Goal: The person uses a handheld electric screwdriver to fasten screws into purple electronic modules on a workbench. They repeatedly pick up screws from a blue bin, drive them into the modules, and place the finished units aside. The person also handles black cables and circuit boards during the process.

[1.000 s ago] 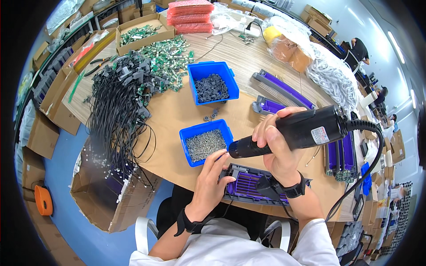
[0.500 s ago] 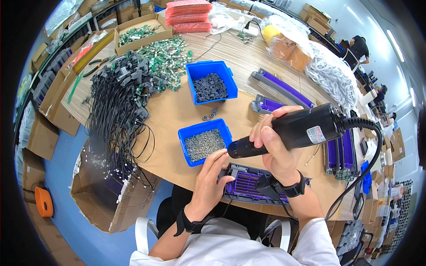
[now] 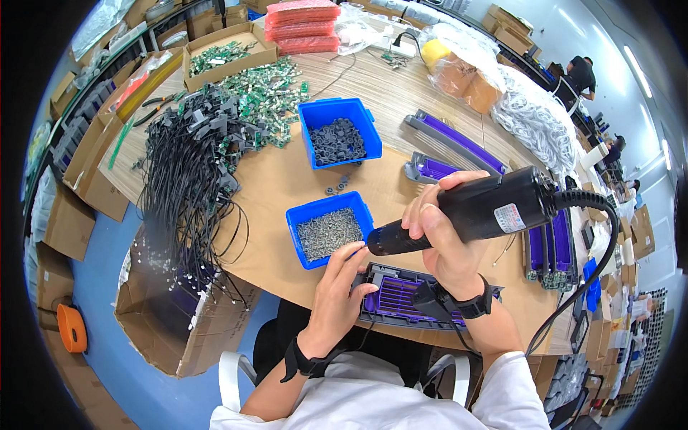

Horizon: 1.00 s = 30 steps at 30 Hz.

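Screwdriver (image 3: 494, 208), black and corded, is gripped in the right hand (image 3: 451, 247), pointing left. The left hand (image 3: 338, 287) has its fingertips at the tool's end; whether they pinch anything cannot be told. Slatted purple-and-grey housing (image 3: 394, 294) lies below, near the blue screw bin (image 3: 322, 207).

There is one black power tool (image 3: 494, 208) and one nearer purple-and-grey housing (image 3: 394, 292). On the tabletop (image 3: 387, 89) stand two blue bins (image 3: 331, 111): one contains small grey parts (image 3: 337, 142), the other contains metal screws (image 3: 330, 233), both too many to count. Farther right are one long strip (image 3: 459, 140), one shorter piece (image 3: 433, 168), partly hidden, and at least three upright-looking bars (image 3: 550, 251). The green circuit boards (image 3: 276, 89) and the black cables (image 3: 175, 186) are also too many for counting. There are one stack of pink packages (image 3: 302, 27), two black wrist straps (image 3: 308, 362), one orange tub (image 3: 72, 328), two white armrests (image 3: 229, 380) and at least three other people (image 3: 580, 74).
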Motion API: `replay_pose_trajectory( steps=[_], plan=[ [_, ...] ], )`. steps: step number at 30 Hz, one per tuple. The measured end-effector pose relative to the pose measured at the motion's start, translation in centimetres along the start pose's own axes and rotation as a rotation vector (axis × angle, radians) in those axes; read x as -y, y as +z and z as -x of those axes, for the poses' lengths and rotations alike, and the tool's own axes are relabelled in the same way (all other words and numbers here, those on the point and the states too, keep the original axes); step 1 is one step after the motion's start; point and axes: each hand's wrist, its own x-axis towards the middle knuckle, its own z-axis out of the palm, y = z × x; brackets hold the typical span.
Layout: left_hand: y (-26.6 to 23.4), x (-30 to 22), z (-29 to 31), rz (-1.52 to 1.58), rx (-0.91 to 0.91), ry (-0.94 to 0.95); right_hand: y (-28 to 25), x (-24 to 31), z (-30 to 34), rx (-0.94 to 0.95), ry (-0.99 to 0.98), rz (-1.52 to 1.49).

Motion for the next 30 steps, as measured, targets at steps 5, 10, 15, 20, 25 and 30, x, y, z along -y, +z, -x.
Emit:
replay_pose_trajectory(
  steps=[5,10,15,20,25,30],
  plan=[
    [0.10,0.24,0.01,0.001,-0.008,0.022,0.30,0.20,0.06,-0.015,0.017,-0.009],
    [0.19,0.08,0.11,0.016,-0.006,-0.018,0.05,-0.07,-0.10,-0.037,-0.040,-0.111],
    [0.30,0.21,0.05,-0.030,-0.036,0.016,-0.14,-0.26,-0.27,-0.046,-0.087,-0.138],
    [0.40,0.35,0.26,-0.028,-0.056,-0.027,0.03,-0.05,-0.28,-0.056,-0.080,-0.167],
    [0.36,0.36,0.06,-0.020,-0.029,0.031,-0.04,0.01,-0.17,-0.056,-0.069,-0.160],
    [0.35,0.44,0.05,-0.008,-0.046,0.049,-0.10,-0.33,-0.05,-0.040,-0.058,-0.150]
  ],
)
